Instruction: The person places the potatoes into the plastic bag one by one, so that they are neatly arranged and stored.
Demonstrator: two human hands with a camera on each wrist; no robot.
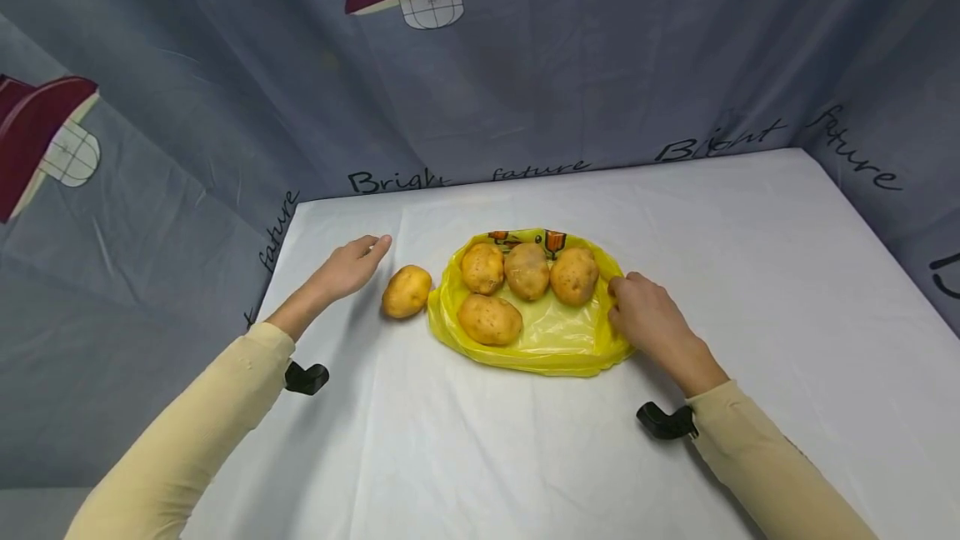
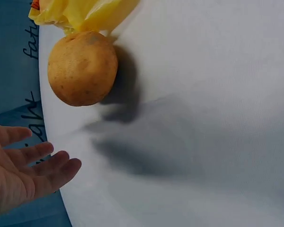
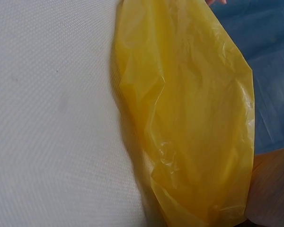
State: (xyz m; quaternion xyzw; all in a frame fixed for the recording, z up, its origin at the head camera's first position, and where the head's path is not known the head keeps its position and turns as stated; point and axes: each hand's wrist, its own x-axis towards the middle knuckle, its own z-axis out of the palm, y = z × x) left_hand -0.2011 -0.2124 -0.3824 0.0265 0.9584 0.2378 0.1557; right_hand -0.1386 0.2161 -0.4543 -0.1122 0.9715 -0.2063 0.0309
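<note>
A yellow plastic bag (image 1: pixel 558 336) lies spread open on the white table with several potatoes (image 1: pixel 491 319) in it. My right hand (image 1: pixel 652 317) grips the bag's right rim; in the right wrist view the yellow plastic (image 3: pixel 194 113) fills the middle and the fingertips are hidden. One loose potato (image 1: pixel 407 292) rests on the cloth just left of the bag. Beyond it, to its upper left, is my left hand (image 1: pixel 351 267), apart from the potato. The left wrist view shows that hand's fingers (image 2: pixel 57 177) extended and holding nothing.
White cloth (image 1: pixel 480 440) covers the table. Grey curtains (image 1: pixel 600 65) with printed red lamps and lettering stand behind the table and at its sides. A black wrist mount (image 1: pixel 306 377) sits at the left sleeve, another black mount (image 1: pixel 666 421) at the right.
</note>
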